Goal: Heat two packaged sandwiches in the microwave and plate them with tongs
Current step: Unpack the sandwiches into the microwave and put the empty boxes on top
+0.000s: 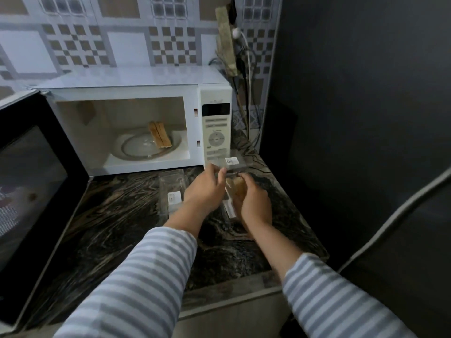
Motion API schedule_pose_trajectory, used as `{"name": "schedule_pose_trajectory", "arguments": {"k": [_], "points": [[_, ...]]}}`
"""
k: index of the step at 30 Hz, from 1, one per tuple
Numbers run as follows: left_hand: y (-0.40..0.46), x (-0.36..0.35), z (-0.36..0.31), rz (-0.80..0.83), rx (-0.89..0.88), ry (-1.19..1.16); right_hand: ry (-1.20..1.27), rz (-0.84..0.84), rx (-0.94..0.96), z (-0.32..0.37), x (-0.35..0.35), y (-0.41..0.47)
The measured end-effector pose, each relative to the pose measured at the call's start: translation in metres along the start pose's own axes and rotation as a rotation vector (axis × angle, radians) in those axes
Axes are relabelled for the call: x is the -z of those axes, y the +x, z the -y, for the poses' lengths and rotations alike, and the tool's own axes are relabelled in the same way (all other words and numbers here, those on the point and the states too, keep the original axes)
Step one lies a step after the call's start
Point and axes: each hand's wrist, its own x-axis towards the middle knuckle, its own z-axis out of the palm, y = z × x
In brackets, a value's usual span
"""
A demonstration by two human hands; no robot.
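Note:
The white microwave (pixel 136 93) stands open at the back of the counter. One sandwich (pixel 159 134) lies on its glass turntable (pixel 136 148). In front of the control panel, my left hand (pixel 205 189) pinches the raised lid (pixel 231 163) of a clear plastic sandwich package. My right hand (pixel 253 201) is closed around the second sandwich (pixel 235 189), which sits in that package. An empty clear package (pixel 172 191) lies on the counter just left of my left hand.
The microwave door (pixel 31 181) hangs open at the left, over the counter's left side. The dark marbled counter (pixel 117 228) ends at a dark wall on the right. Cables (pixel 246 76) hang behind the microwave's right side.

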Motion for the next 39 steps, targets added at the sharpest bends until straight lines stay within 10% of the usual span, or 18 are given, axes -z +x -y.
{"name": "schedule_pose_trajectory", "arguments": {"k": [19,39], "points": [[-0.059,-0.065,0.045,0.115,-0.106,0.319,0.064,-0.124,-0.120,-0.045,0.071,-0.053],[-0.122,0.045,0.170,-0.015,-0.131,0.345,0.137,0.055,0.067,0.133,0.016,-0.013]]}}
